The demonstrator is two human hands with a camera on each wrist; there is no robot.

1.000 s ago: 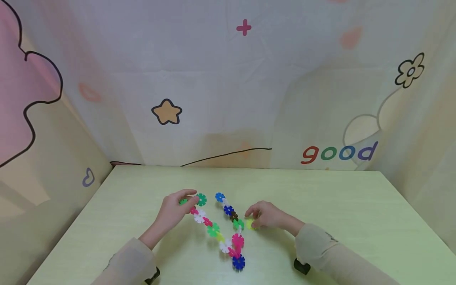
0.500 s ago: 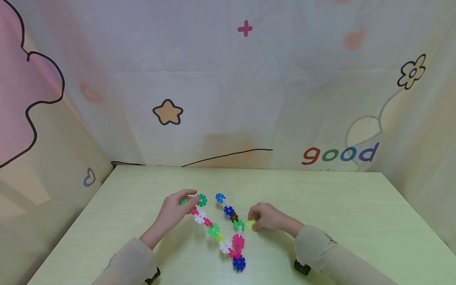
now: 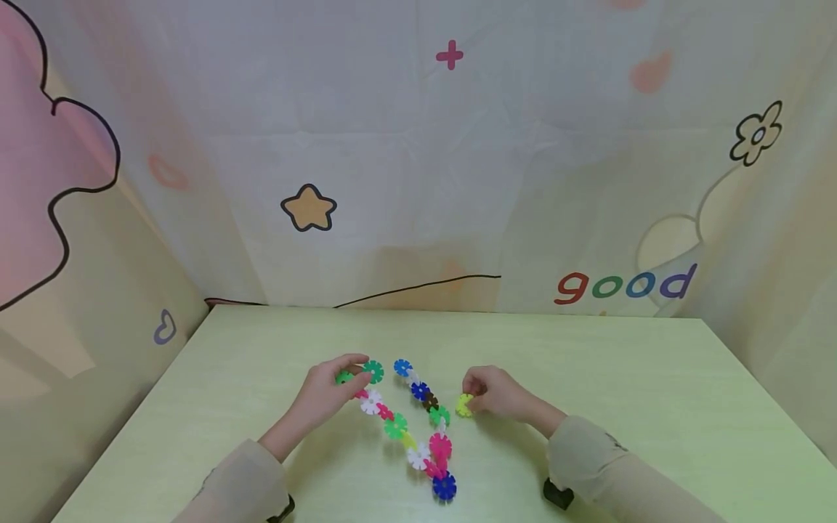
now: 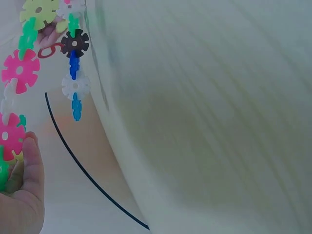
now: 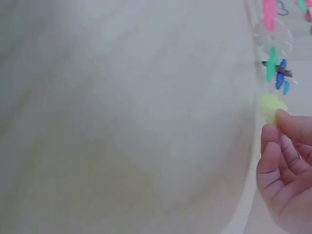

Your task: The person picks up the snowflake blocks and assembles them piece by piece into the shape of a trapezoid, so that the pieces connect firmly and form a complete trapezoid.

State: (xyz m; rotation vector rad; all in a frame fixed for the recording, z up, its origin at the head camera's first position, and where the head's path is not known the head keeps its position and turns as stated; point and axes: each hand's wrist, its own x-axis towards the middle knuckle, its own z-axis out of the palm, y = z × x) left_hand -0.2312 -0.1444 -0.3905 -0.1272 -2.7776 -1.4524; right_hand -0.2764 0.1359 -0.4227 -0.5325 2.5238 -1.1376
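Note:
A chain of notched, snowflake-shaped plastic discs (image 3: 395, 426) bends in a V on the table, with a dark blue disc (image 3: 445, 487) at its near point. My left hand (image 3: 320, 392) grips the left arm's far end, between thumb and fingers, beside a green disc (image 3: 373, 371). In the left wrist view its thumb lies against a pink disc (image 4: 11, 134). The right arm of the V ends in a light blue disc (image 3: 402, 367). My right hand (image 3: 502, 392) pinches a single yellow disc (image 5: 271, 105), just right of the chain's green disc (image 3: 439, 415).
The pale table (image 3: 608, 378) stretches around both hands to a printed cloth backdrop (image 3: 418, 181) behind it. Cloth also hangs along the left and right sides. A black band (image 3: 558, 494) shows under the right sleeve.
The right fingers have drawn in on the yellow disc and lifted it slightly away from the chain. The left hand keeps its grip, shifting slightly to the right with the chain.

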